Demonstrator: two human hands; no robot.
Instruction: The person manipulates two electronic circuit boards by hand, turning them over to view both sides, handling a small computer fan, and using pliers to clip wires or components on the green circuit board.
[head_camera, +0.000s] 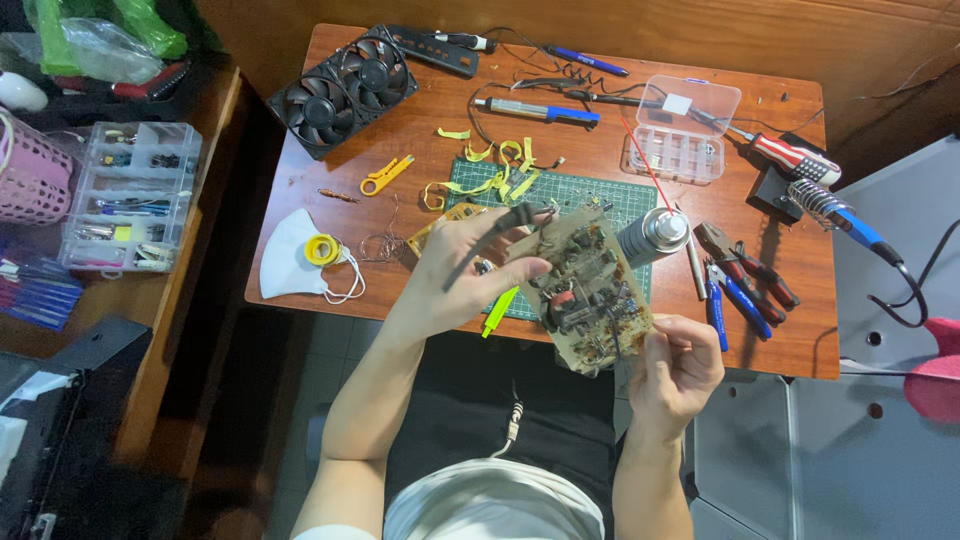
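Both hands gripped a circuit board (585, 290) over the desk's (300, 270) near edge.
Left hand (478, 268) pinched its top, right hand (677, 365) its lower corner; spray can (652, 235) just beside.

We cannot make out the single parts on the circuit board (585, 290); they are too small. Our left hand (470, 270) covers the board's near-left edge and part of the green cutting mat (590, 195), and our right hand (675, 365) hides the board's lower corner. The contents of the grey organiser box (130, 195) blur together. The picture's edge cuts off the pink basket (30, 175) and the red stool (935, 375).
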